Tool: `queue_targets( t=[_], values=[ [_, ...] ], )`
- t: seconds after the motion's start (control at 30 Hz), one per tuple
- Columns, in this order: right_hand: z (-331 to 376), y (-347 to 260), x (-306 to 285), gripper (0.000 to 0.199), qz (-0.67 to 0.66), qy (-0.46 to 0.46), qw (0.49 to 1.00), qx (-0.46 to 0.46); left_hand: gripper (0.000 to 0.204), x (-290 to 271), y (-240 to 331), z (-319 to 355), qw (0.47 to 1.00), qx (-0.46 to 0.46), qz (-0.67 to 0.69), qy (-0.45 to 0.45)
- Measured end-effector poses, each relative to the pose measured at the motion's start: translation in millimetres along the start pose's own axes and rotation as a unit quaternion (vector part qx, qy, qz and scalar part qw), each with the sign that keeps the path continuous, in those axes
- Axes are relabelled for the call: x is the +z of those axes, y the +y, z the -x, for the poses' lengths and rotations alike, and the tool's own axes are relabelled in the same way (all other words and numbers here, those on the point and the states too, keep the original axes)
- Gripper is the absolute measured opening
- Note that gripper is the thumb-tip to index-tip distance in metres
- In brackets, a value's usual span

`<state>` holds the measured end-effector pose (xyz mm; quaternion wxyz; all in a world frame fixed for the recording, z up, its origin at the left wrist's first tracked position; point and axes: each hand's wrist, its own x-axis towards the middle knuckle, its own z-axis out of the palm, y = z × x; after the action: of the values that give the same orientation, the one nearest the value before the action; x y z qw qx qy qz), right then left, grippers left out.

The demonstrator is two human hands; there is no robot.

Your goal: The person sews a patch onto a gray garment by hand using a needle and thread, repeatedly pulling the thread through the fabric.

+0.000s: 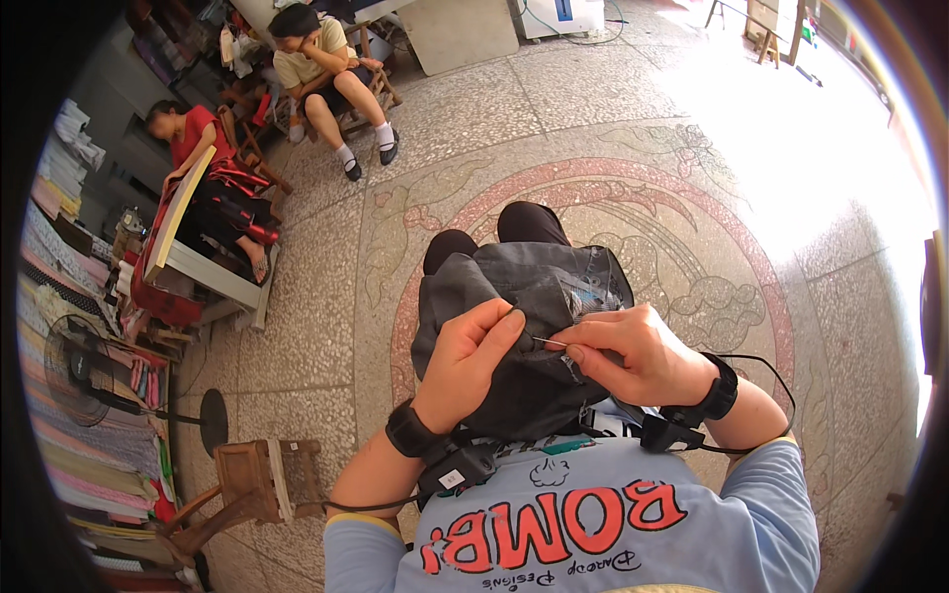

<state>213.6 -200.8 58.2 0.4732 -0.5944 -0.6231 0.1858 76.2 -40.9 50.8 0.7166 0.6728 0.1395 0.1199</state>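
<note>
A dark grey garment (465,381) lies bunched across my lap. My left hand (473,348) pinches a fold of its cloth between thumb and forefinger. Close beside it, my right hand (633,354) is closed on a thin sewing needle (550,342), whose shaft points left toward the pinched fold. Whether the tip is in the cloth is too small to tell. A frayed, lighter patch (593,287) shows on the garment just beyond my right hand. Any thread on the needle cannot be made out.
A person in red (198,138) sits at a table (183,222) on the left; another person (321,74) sits beyond. A standing fan (84,371), a wooden chair (247,479) and stacked fabrics (74,455) are at the left. Black cables (781,381) run from my wrist straps.
</note>
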Motion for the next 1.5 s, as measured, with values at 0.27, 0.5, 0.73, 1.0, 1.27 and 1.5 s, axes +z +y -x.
queue_targets(
  t=[0.27, 0.5, 0.73, 1.0, 1.27, 1.5],
  values=[
    [2.7, 1.4, -0.1, 0.017, 0.024, 0.002, 1.000, -0.015, 0.016, 0.8, 0.2, 2.2, 0.997, 0.058, -0.050, -0.003],
    [3.0, 3.2, 3.6, 0.018, 0.014, 0.012, 1.000, -0.025, 0.015, 2.0, 2.0, 3.4, 0.996, 0.073, -0.060, 0.005],
    [-0.7, 9.4, 7.0, 0.019, 0.023, 0.038, 0.998, -0.054, 0.015, -0.2, -0.3, 2.2, 0.999, 0.041, -0.005, 0.016],
    [-2.2, 7.0, 5.2, 0.020, 0.034, 0.024, 0.997, -0.067, 0.016, -2.5, 1.2, 3.5, 0.999, 0.044, 0.000, 0.013],
    [-4.0, 8.5, 9.1, 0.019, 0.022, 0.030, 0.997, -0.070, 0.016, -4.2, 3.0, 4.0, 0.999, 0.043, -0.027, 0.015],
    [-6.7, 13.6, 14.8, 0.015, 0.002, 0.049, 0.996, -0.077, 0.016, 1.4, 6.6, 4.5, 0.999, 0.026, 0.013, 0.029]
  ],
)
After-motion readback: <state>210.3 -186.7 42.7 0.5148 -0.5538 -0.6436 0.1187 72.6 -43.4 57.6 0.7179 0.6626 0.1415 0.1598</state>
